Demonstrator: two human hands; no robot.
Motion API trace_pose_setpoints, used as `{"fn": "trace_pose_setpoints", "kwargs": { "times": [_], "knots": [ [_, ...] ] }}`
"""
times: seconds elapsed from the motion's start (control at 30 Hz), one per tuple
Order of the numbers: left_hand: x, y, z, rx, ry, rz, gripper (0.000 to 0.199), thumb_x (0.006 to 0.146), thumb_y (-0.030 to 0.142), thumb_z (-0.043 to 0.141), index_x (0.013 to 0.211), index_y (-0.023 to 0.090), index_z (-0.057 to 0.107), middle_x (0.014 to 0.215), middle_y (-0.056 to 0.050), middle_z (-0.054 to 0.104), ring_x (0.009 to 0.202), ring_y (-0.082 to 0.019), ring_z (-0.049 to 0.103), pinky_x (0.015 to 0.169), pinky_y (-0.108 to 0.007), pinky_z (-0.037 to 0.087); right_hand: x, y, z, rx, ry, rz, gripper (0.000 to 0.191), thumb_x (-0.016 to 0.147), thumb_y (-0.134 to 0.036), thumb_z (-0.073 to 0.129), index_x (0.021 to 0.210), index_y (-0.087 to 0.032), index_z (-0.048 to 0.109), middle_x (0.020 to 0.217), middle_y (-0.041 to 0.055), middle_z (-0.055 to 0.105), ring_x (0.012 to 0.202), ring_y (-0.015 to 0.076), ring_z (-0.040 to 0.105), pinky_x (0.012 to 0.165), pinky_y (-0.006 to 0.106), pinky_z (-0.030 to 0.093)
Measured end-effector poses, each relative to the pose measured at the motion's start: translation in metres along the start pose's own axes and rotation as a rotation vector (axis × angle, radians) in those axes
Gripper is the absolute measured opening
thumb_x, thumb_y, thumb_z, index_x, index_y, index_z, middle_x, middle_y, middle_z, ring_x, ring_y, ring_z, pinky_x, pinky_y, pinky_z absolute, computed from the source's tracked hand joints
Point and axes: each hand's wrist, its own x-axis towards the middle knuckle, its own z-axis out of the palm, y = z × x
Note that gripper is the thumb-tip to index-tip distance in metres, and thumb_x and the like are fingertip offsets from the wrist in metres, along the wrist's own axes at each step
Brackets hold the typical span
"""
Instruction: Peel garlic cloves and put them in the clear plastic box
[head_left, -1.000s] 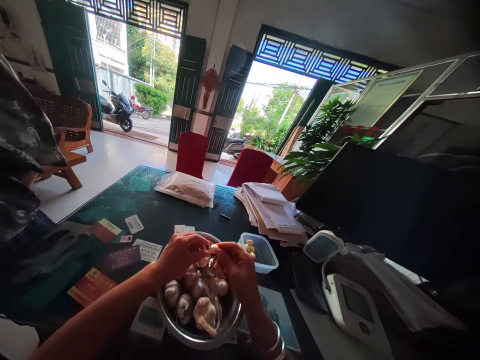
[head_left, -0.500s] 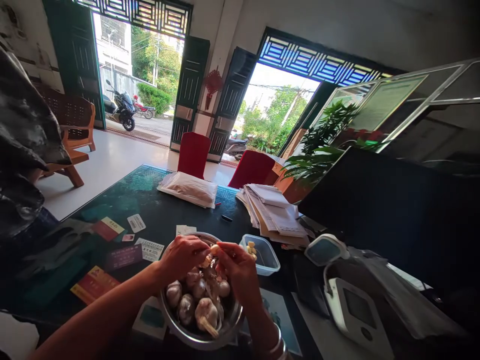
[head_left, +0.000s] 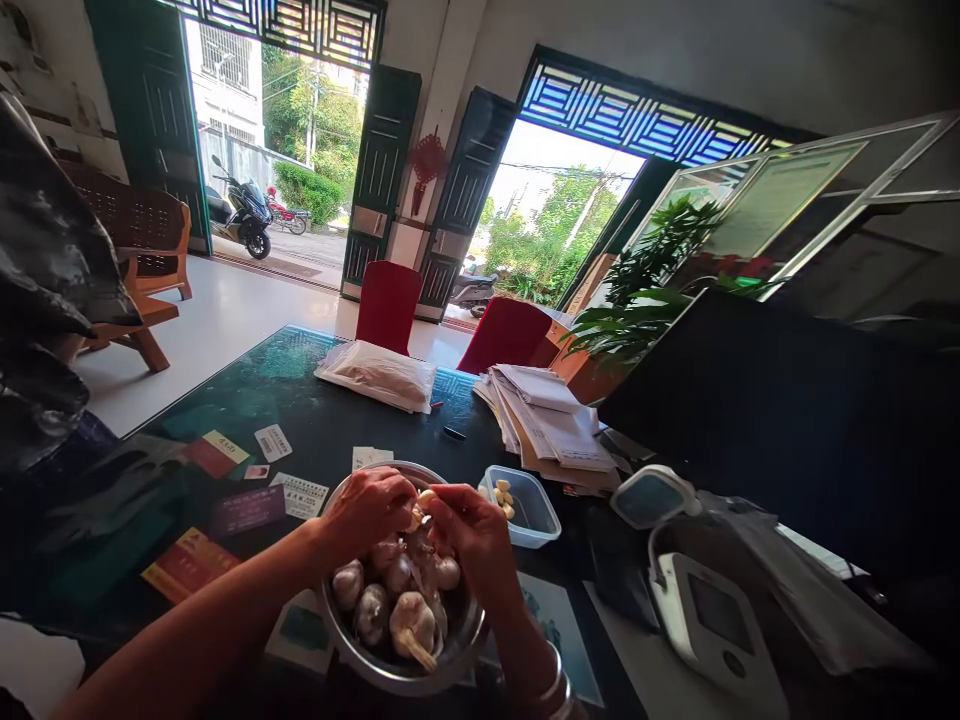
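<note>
Both hands meet above a metal bowl [head_left: 409, 687] that holds several garlic bulbs [head_left: 412, 622] and loose papery skins. Between the fingertips is a pale garlic clove [head_left: 426, 498]. My right hand [head_left: 472, 530] pinches it from the right side, thumb and forefinger together. On the other side, the curled fingers of my left hand [head_left: 369, 510] are closed at the clove and its skin; their tips are partly hidden. Just right of my right hand stands a clear plastic container [head_left: 536, 510] with several peeled cloves [head_left: 503, 495] at its left end.
Cards and leaflets [head_left: 247, 512] lie at the left of the dark desk [head_left: 255, 400]. Behind the bowl are a plastic-wrapped packet [head_left: 379, 375] and a paper stack [head_left: 547, 415]. A blood pressure monitor [head_left: 716, 630] and a dark screen [head_left: 780, 420] stand at the right.
Both hands stay over the bowl with the clove between them, and the fingers have shifted only slightly. The bowl and container have not moved.
</note>
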Motion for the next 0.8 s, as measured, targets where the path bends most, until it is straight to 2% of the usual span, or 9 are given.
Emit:
{"fn": "trace_pose_setpoints", "kwargs": {
  "times": [0.2,0.37,0.53,0.63,0.8],
  "knots": [
    [-0.001,-0.0023,-0.0008,-0.03,-0.022,-0.074,0.014,0.079,0.014,0.054,0.073,0.017,0.066,0.072,-0.002,0.067,0.068,-0.014,0.06,0.067,-0.024,0.046,0.0029,0.0037,-0.004,0.088,-0.023,0.023,0.018,0.073,-0.029,0.07,0.085,-0.017,0.066,0.071,0.0004,0.065,0.045,0.006,0.049,0.04,0.018,0.037],
    [-0.0012,-0.0012,-0.0022,-0.101,-0.05,-0.012,0.019,0.086,0.02,0.049,0.092,0.019,0.067,0.084,-0.003,0.068,0.075,-0.014,0.062,0.071,-0.024,0.046,0.0035,0.0025,-0.0035,0.094,-0.023,0.044,0.018,0.071,-0.028,0.071,0.085,-0.017,0.067,0.064,-0.0015,0.062,0.044,0.006,0.047,0.04,0.018,0.036],
    [-0.0013,-0.0009,-0.0022,-0.053,-0.091,0.002,0.021,0.087,0.02,0.048,0.079,0.017,0.067,0.074,-0.002,0.067,0.07,-0.014,0.061,0.069,-0.023,0.045,0.004,0.0019,-0.0017,0.078,-0.032,0.076,0.021,0.07,-0.03,0.072,0.085,-0.017,0.067,0.061,-0.0022,0.06,0.044,0.0062,0.046,0.04,0.018,0.034],
    [-0.0003,0.0011,-0.002,-0.011,-0.134,-0.015,0.018,0.086,0.017,0.049,0.077,0.016,0.064,0.073,-0.002,0.065,0.07,-0.013,0.06,0.068,-0.023,0.045,0.0047,0.0036,-0.0019,0.096,-0.048,0.076,0.022,0.067,-0.03,0.074,0.085,-0.017,0.067,0.066,-0.0018,0.062,0.045,0.0059,0.047,0.041,0.018,0.035],
    [0.0017,0.0019,-0.0014,0.054,-0.17,-0.092,0.021,0.089,0.019,0.044,0.077,0.016,0.061,0.078,-0.002,0.066,0.075,-0.014,0.06,0.071,-0.024,0.045,0.0052,0.0034,-0.0038,0.082,-0.076,0.064,0.024,0.068,-0.03,0.074,0.087,-0.016,0.066,0.058,-0.0031,0.059,0.042,0.0059,0.045,0.04,0.018,0.035]
  ]
}}
